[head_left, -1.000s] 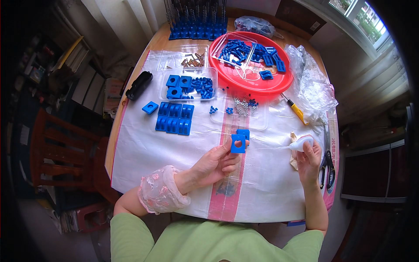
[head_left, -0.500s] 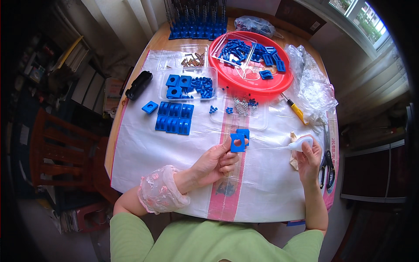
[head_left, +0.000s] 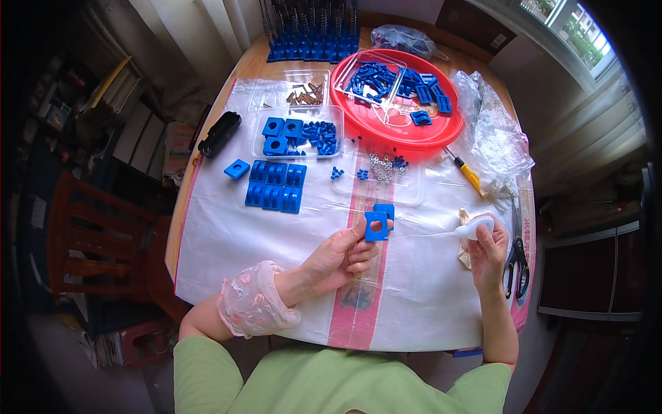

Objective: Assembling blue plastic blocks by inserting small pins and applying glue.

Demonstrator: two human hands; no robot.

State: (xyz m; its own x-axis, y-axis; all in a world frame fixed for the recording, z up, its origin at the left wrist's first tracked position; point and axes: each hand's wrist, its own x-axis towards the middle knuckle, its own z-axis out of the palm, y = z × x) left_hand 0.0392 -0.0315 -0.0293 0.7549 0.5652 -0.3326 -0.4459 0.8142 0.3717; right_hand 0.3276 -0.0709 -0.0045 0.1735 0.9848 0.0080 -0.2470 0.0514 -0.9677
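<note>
My left hand [head_left: 334, 257] pinches a blue plastic bracket [head_left: 370, 234] with a round hole, held above the table's middle. More blue plastic shows just behind its face; I cannot tell whether it is one piece or two. In my right hand [head_left: 491, 259] is a white squeeze bottle [head_left: 474, 228], lying on its side. Its long thin nozzle points left toward the bracket, and the tip is too fine to make out. Beyond my left hand, several blue brackets [head_left: 276, 188] stand in a block, with a loose blue square plate [head_left: 237, 169] beside them.
Farther back are a clear tray of blue parts [head_left: 331, 151], a clear box of screws [head_left: 303, 94] and a red basin [head_left: 407, 141]. Nuts and small blue bits [head_left: 386, 169] lie mid-table. A yellow-handled screwdriver [head_left: 471, 178], black scissors [head_left: 516, 269] and crumpled plastic [head_left: 493, 141] are right.
</note>
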